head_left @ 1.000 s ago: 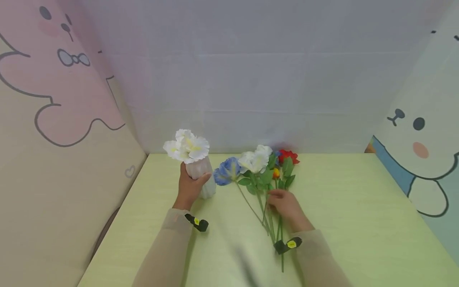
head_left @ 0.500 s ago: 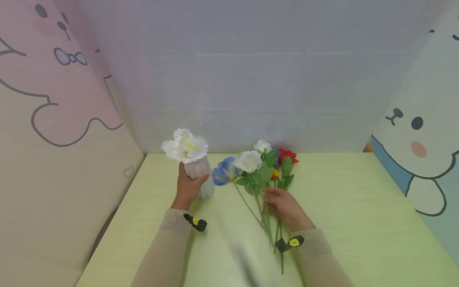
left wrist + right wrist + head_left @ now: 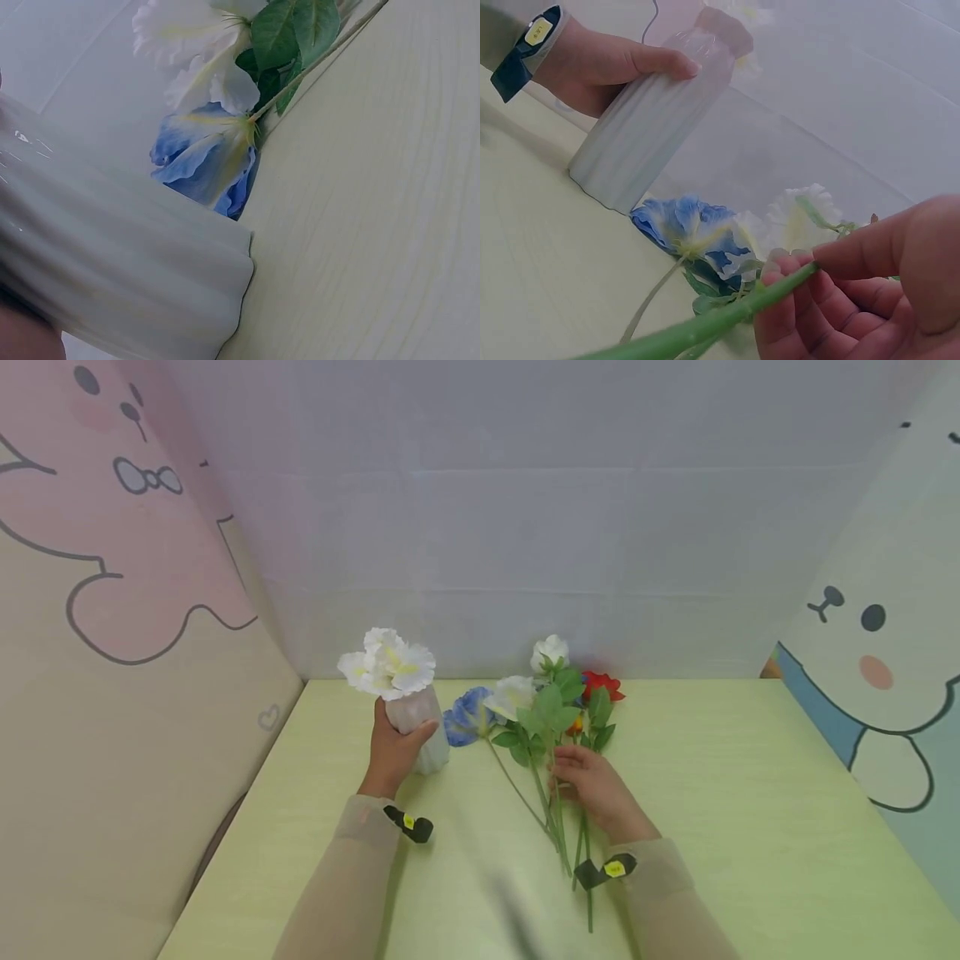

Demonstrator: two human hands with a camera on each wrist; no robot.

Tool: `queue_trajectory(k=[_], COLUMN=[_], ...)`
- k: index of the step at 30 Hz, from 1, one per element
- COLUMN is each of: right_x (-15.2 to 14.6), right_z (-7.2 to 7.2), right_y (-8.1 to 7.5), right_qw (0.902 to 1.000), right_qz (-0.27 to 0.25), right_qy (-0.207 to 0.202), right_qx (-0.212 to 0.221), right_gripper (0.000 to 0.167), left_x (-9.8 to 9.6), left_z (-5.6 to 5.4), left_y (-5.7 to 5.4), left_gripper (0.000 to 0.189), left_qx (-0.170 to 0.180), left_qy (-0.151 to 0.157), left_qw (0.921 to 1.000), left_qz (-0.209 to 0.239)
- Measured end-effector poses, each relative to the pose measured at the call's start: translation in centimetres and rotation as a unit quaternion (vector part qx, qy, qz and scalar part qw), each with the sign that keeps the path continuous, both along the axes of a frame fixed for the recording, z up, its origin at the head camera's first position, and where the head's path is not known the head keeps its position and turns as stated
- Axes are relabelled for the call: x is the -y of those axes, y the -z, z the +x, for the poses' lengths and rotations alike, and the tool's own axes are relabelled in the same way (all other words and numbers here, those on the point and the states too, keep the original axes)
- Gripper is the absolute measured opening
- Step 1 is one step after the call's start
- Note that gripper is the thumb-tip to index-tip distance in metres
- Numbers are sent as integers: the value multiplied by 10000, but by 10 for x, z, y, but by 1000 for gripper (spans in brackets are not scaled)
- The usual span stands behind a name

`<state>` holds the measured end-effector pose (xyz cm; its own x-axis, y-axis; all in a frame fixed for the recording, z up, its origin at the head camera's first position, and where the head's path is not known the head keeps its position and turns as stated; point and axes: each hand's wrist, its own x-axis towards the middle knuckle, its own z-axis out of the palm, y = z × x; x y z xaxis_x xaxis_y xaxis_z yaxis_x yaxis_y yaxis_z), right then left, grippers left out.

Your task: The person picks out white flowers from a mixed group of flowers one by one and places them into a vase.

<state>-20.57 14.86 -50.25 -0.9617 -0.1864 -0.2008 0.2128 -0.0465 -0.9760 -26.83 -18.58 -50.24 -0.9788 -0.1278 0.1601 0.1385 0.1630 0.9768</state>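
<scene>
My left hand (image 3: 397,752) grips a white ribbed vase (image 3: 652,127) with thumb and fingers round its upper part. A large white flower (image 3: 393,667) stands in the vase, its petals spread over the mouth. To the right, my right hand (image 3: 596,787) pinches a green stem (image 3: 727,313) between thumb and fingertips. That stem leads up through leaves to a white rose (image 3: 550,652), whose head is raised at the back of the pile. Beside it lie a blue flower (image 3: 467,718) and another white flower (image 3: 514,697), both left of my right hand.
A red flower (image 3: 602,685) and a small orange flower (image 3: 575,725) lie behind my right hand, with stems pointing toward me. The pale yellow table (image 3: 750,793) ends at a plain back wall (image 3: 480,543). Cartoon-printed side walls stand left and right.
My right hand has taken the white rose's stem and lifted its head up and back from the other flowers. The neighbouring white flower has shifted left. My left hand keeps its hold on the vase.
</scene>
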Motion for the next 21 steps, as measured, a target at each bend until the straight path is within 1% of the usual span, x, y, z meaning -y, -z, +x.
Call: queue_trajectory(k=[8, 13, 17, 21], right_x=[1, 3, 3, 5], right_z=[5, 8, 9, 11], right_y=[-8, -15, -18, -19], right_qw=[9996, 9992, 9991, 9987], right_qz=[47, 48, 82, 204], right_qy=[-120, -164, -137, -44], right_qx=[-251, -372, -389, -463], right_gripper=[30, 29, 26, 20], left_x=[-1, -1, 0, 0], left_z=[0, 0, 0, 1], left_y=[-2, -2, -3, -4], left_gripper=[88, 88, 89, 89], left_qx=[145, 168, 196, 269], left_qy=[-14, 10, 28, 21], left_qw=[9999, 9998, 9998, 9996], left_qz=[-70, -58, -52, -27])
